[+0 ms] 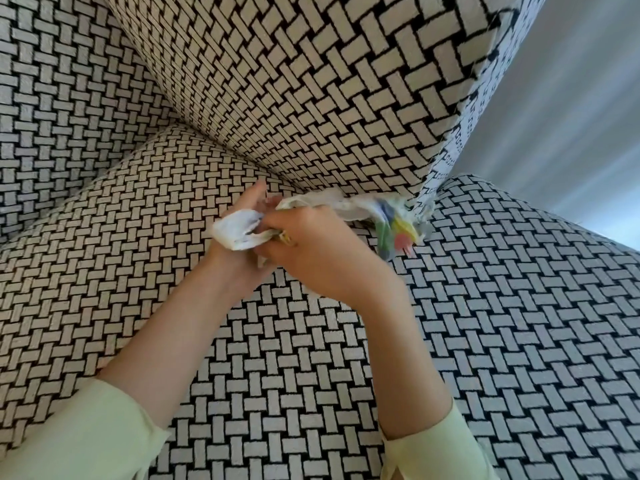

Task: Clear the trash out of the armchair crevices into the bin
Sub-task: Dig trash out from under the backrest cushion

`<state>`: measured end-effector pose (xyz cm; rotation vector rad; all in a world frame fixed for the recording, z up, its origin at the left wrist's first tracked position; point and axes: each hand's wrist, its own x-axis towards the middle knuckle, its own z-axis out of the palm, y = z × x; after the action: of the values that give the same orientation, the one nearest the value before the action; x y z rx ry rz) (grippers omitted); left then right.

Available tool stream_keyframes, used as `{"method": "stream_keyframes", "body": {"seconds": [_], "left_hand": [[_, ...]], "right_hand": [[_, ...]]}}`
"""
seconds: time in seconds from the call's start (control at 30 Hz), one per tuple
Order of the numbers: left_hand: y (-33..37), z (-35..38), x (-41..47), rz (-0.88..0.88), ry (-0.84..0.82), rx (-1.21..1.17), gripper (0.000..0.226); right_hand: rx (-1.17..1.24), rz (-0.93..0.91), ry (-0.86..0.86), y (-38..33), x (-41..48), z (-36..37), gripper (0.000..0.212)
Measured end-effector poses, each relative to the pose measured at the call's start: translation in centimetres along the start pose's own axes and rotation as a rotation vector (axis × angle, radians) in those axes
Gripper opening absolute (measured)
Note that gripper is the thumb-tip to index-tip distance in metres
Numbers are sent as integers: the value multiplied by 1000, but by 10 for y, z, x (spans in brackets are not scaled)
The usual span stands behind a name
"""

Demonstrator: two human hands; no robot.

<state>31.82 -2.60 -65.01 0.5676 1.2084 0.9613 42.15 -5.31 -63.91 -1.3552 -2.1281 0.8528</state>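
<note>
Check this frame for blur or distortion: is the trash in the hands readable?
Head view: the colourful wrapper in the right hand is smeared by motion blur, print unreadable; head view: the armchair weave is fairly sharp but bows with wide-angle distortion; light is soft, no glare.

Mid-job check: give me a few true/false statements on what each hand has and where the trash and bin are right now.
1. The left hand holds a crumpled white paper. True.
2. The right hand lies flat and empty on the seat cushion. False: it grips a colourful wrapper.
3. The colourful wrapper sits at the crevice between the seat cushion and the upholstered panel above it. True.
4. The bin stands beside the armchair in view. False: no bin shows.
5. Both sleeves are dark blue. False: they are pale green.
</note>
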Motion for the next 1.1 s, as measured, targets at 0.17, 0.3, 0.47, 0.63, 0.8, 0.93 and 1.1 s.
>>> {"method": "stream_keyframes", "body": {"seconds": [0.17,0.3,0.47,0.63,0.8,0.93,1.1], "left_hand": [[8,0,-7,-128,-276,-13,34],[3,6,-7,-91,-317,93,60],[2,1,-7,-93,-229,-50,38],[-13,2,-2,-137,-31,-104,39],[-13,0,2,-116,-13,-98,30],[-18,2,2,-19,-42,133,30],[-30,6,0,220,-74,623,20]], "right_hand": [[128,57,184,1,5,8,14],[47,81,222,-1,7,15,20],[63,123,273,5,9,17,15],[-49,193,435,14,6,8,25],[-136,276,436,10,5,6,38],[-322,495,173,12,0,0,10],[-308,468,49,14,0,2,20]]}}
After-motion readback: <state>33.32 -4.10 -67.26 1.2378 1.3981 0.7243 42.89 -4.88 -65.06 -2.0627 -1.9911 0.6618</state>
